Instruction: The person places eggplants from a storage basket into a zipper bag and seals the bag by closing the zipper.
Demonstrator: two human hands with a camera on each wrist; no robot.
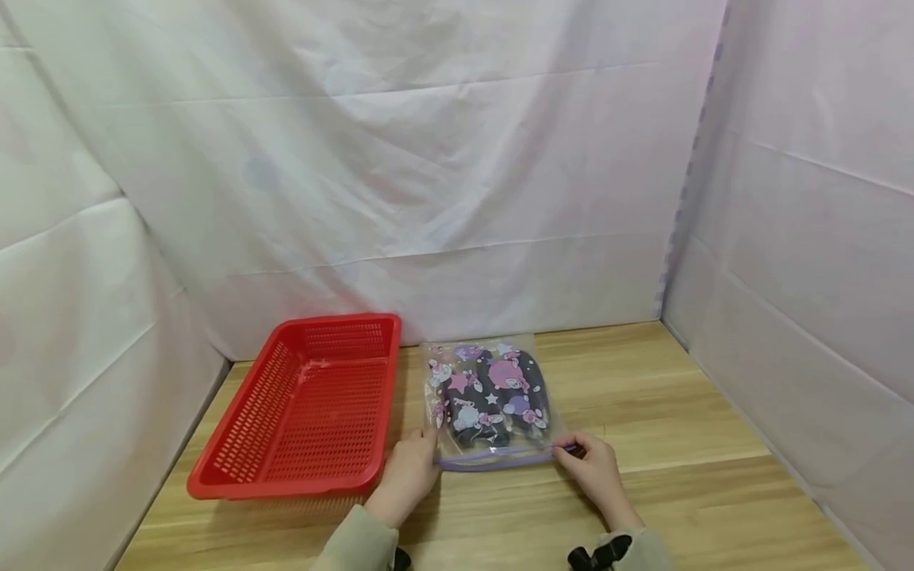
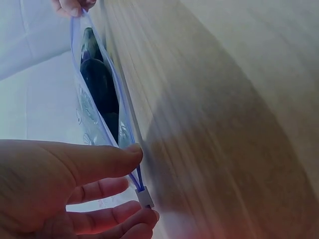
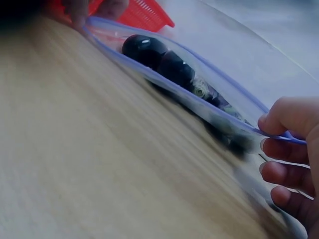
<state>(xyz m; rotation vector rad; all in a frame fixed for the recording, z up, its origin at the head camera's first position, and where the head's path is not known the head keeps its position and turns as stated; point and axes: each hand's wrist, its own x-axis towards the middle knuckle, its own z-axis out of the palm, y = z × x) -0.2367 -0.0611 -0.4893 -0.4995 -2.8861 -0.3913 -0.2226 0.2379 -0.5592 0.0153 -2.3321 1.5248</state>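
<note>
A clear zip bag (image 1: 491, 396) printed with pink, purple and white cartoon figures lies flat on the wooden table. Several dark, glossy eggplants (image 3: 174, 69) are inside it. Its purple zip edge (image 1: 493, 461) faces me, and both wrist views show the mouth parted in the middle. At the left end my left hand (image 1: 408, 474) pinches the edge between thumb and fingers, beside a pale slider (image 2: 144, 197). My right hand (image 1: 594, 469) pinches the opposite end of the zip edge, thumb on top.
An upright red plastic basket (image 1: 382, 444) with slotted walls stands left of the bag, close to my left hand. White cloth (image 1: 457, 174) hangs behind the table (image 1: 678, 476) and along both sides.
</note>
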